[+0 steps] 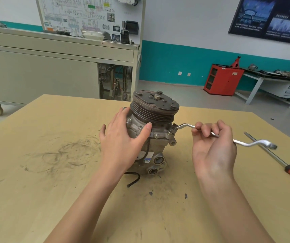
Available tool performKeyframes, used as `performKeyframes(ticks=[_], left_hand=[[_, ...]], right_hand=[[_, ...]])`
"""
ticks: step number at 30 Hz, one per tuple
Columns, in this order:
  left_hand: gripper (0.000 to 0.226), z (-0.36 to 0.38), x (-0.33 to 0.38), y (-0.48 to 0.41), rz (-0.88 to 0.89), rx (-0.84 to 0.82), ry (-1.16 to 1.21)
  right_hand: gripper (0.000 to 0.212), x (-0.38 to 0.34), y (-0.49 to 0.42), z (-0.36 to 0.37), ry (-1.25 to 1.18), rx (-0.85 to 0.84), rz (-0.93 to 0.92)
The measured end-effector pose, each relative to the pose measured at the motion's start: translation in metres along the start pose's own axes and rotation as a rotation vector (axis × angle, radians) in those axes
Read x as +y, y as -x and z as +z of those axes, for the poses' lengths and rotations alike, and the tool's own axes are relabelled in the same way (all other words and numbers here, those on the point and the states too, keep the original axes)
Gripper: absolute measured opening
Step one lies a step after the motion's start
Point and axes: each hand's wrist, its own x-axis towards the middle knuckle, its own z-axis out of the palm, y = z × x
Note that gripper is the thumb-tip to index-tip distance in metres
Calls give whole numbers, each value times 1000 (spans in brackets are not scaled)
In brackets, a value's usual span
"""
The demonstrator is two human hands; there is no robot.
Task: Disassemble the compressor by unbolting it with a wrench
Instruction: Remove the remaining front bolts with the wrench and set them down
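A grey metal compressor (155, 142) stands upright on the tan table (53, 172), its dark grooved pulley (154, 106) on top. My left hand (121, 142) wraps the left side of its body, thumb across the front below the pulley. My right hand (212, 146) pinches the shaft of a silver offset ring wrench (246, 143). The wrench's near end sits on a bolt (174, 128) at the compressor's right flange; its far end hangs free to the right. A black cable (133, 179) trails from under the compressor.
A screwdriver (281, 162) with a red-and-black handle lies on the table's right side, partly under the wrench's far end. Dark scuff marks cover the table's left half. Beyond the table stand a grey trainer cabinet (53, 67), a red cabinet (223, 79) and a workbench (272, 81).
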Motion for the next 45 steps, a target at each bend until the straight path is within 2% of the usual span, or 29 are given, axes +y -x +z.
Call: performKeyframes(ticks=[5,8,10,13,15,17,19,21,24,27,30,39,42,45], left_hand=[[83,0,0,0,5,2,2],[75,0,0,-1,5,7,2],[72,0,0,-1,11,10,2],[70,0,1,0,16,15,9],[71,0,1,0,12,15,7],[72,0,0,-1,8,12,1],[72,-1,0,0,5,15,-1],[73,-1,1,0,5,15,-3],[73,0,1,0,9,9,-1],[71,0,1,0,12,8,3],[70,1,1,0,16,26,13],[72,1,1,0,17,39,23],[71,1,1,0,18,38,21],[73,1,1,-1,18,26,12]], right_hand=[[53,22,23,-11,158,-173,-221],[48,20,11,-18,125,-257,-216],[47,11,-20,-20,-4,-221,-34],[36,11,-75,-14,-205,-161,379],[35,26,-98,-3,-333,-217,648],[34,41,-110,6,-310,-285,795],[28,44,-119,12,-135,-363,778],[33,31,-125,16,-43,-422,751],[49,-1,-121,17,-45,-266,641],[42,-16,-87,14,15,-75,350],[37,-10,-44,7,10,7,163],[41,16,11,-5,8,-58,-96],[46,16,-1,-14,-52,-114,-73],[46,12,-52,-17,-173,-78,218]])
